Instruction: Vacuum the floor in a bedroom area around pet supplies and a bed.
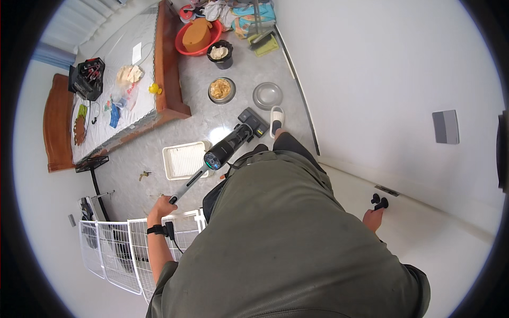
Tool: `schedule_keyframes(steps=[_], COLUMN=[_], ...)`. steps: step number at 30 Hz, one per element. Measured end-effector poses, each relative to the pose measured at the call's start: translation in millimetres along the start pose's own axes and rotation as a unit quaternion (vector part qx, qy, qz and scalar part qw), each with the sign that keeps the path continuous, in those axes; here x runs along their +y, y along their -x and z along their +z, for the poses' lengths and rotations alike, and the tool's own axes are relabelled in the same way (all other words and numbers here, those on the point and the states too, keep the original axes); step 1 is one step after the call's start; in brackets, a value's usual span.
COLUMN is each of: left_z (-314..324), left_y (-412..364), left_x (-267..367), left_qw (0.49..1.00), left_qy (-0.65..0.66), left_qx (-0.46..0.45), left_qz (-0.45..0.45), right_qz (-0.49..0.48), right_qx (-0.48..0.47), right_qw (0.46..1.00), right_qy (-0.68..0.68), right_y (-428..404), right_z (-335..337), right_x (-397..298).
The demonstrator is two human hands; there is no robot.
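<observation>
My left hand point(164, 206) grips the handle end of a black and grey cordless floor cleaner point(226, 149). Its floor head rests on the grey floor, close to my slippered foot, and a small display is lit on its body. A black strap with a small device is around my left wrist. On the other side, my right hand point(373, 219) is closed on a black lever handle point(381, 204) of a white door point(421, 226). Near the floor head stand a metal bowl with yellowish contents point(220, 90) and a round grey dish point(267, 96).
A white ribbed tray point(185, 160) lies left of the cleaner. Beyond are a wooden bed frame point(169, 67), a small black bin point(224, 63), a red basin point(179, 41) and a green dustpan point(267, 46). A white wire fence point(133, 248) stands at lower left.
</observation>
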State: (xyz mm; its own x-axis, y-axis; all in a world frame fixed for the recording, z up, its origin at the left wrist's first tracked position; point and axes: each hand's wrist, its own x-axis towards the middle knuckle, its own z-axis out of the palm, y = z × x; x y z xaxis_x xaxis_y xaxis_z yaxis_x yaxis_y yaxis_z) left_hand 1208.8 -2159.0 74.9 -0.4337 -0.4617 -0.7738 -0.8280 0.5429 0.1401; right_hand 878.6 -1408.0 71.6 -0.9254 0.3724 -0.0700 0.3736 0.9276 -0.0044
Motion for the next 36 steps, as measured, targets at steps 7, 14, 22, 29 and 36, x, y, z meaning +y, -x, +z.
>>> schedule_keyframes(steps=[7,14,22,29,36], left_z=[-7.9,-2.8,-9.3,-30.0,-43.8], left_y=[3.3,2.0,6.1,-3.7,-19.5], left_x=[20.9,23.3,36.0,41.5,37.6], left_qw=[0.999,1.0,1.0,1.0,0.997], left_qy=[0.037,0.012,0.015,-0.019,-0.069], left_qx=[-0.002,0.02,0.013,0.016,0.015], left_qz=[-0.029,-0.003,-0.011,0.006,0.043], right_qz=[0.045,0.038,0.018,0.035,-0.051], right_qx=[-0.102,-0.087,-0.071,-0.049,-0.045], right_qw=[0.994,0.995,0.997,0.998,0.997], right_qy=[0.009,0.015,-0.014,-0.027,-0.043], right_y=[9.1,20.5,40.0,45.8,19.8], right_z=[-16.6,-26.6,-56.8,-25.3,88.5], right_x=[-7.4,-21.6,-49.7,-32.7,64.1])
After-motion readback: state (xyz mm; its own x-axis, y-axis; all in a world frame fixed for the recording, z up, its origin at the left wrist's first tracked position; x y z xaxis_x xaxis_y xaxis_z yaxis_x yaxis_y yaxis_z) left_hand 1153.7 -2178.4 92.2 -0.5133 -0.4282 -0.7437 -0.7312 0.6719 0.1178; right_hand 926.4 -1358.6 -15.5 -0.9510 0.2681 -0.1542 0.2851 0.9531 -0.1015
